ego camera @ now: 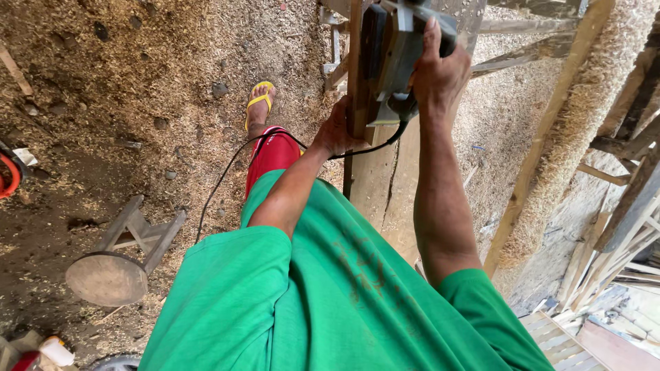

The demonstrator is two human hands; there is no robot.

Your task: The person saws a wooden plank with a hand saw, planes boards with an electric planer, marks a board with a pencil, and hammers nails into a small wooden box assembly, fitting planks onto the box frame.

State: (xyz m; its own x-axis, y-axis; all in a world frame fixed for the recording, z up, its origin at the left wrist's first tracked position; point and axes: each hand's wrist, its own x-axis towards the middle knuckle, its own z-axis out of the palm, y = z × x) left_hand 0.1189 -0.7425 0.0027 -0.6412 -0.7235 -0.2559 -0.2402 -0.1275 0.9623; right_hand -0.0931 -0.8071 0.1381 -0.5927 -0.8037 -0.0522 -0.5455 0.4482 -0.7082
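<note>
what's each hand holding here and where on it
The right hand grips the top of a corded power tool. The left hand holds the narrow wooden piece at its near end.

No labels, signs or screens show anywhere here. The nearest thing to a package is a small white container (pixel 56 351) with an orange cap, lying on the dusty ground at the bottom left corner, beside something red (pixel 24 361) cut off by the edge.

Head view, steeply down, close
</note>
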